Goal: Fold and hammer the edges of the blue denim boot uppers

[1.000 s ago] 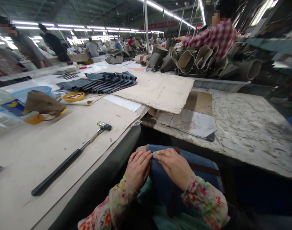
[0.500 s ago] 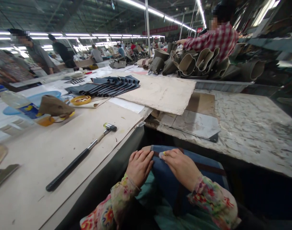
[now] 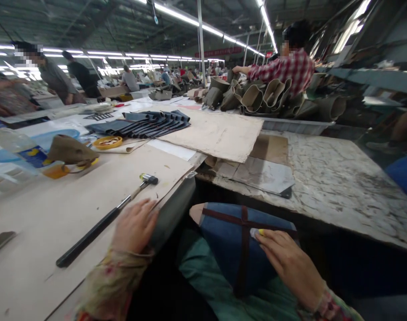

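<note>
A blue fabric piece (image 3: 219, 245) with crossing dark brown strips and a pale tip at its left end lies over the green cloth (image 3: 203, 272) on my lap. My right hand (image 3: 286, 258) is on its right part, fingers drawn together. At those fingertips shows a small grey-white and yellow thing (image 3: 256, 232), too small to name. My left hand (image 3: 134, 227), somewhat blurred, is off the piece with fingers stretched out and nothing visible in them. It is over the table edge, just right of a hammer (image 3: 99, 229) with a black handle and a clear yellowish face.
Left on the table stand a plastic bottle (image 3: 22, 147), an olive-brown fabric piece (image 3: 71, 149) and a yellow dish (image 3: 107, 142). Behind lie stacked blue pieces (image 3: 146, 125). A grey tray (image 3: 297, 126) with olive-brown pieces is at the back, near a person in a checked shirt (image 3: 283, 69).
My left hand has left the blue piece and moved left toward the hammer. My right hand has shifted right and down along the piece, uncovering the crossing of the strips.
</note>
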Available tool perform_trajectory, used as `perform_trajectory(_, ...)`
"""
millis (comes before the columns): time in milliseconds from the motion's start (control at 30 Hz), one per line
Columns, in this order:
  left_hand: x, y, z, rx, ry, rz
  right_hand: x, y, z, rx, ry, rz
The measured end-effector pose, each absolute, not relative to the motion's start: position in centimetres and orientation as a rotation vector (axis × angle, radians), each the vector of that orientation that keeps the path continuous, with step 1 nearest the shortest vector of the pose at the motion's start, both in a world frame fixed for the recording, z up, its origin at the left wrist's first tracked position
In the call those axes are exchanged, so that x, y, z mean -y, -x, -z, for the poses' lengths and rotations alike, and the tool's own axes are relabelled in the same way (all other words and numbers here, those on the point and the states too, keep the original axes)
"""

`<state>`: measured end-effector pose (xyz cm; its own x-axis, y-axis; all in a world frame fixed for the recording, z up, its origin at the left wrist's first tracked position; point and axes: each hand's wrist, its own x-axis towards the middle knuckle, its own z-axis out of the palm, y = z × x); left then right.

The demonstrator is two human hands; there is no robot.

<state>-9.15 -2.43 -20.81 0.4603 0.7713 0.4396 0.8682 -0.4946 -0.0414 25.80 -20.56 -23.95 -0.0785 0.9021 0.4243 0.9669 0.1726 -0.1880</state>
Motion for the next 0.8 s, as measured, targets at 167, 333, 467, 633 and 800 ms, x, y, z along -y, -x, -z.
perform_trajectory(167,-0.6,18.4,20.2,1.896,2.197,0.104,22.3,-26.0,24.9,1.863,1.8,0.177)
perform_trajectory(333,-0.3,16.6,18.8,2.119,2.301,0.135,22.8,-25.8,25.2,1.83,1.809,0.181)
perform_trajectory(467,3.5,11.3,18.3,2.327,2.604,0.419,23.1,-25.7,25.2,1.804,1.818,0.154)
perform_trajectory(633,9.3,3.9,20.6,2.414,3.279,0.701,23.4,-25.5,25.1,1.758,1.845,0.13)
perform_trajectory(800,11.6,-0.1,19.8,2.27,3.578,0.757,23.5,-25.6,25.2,1.74,1.836,0.118)
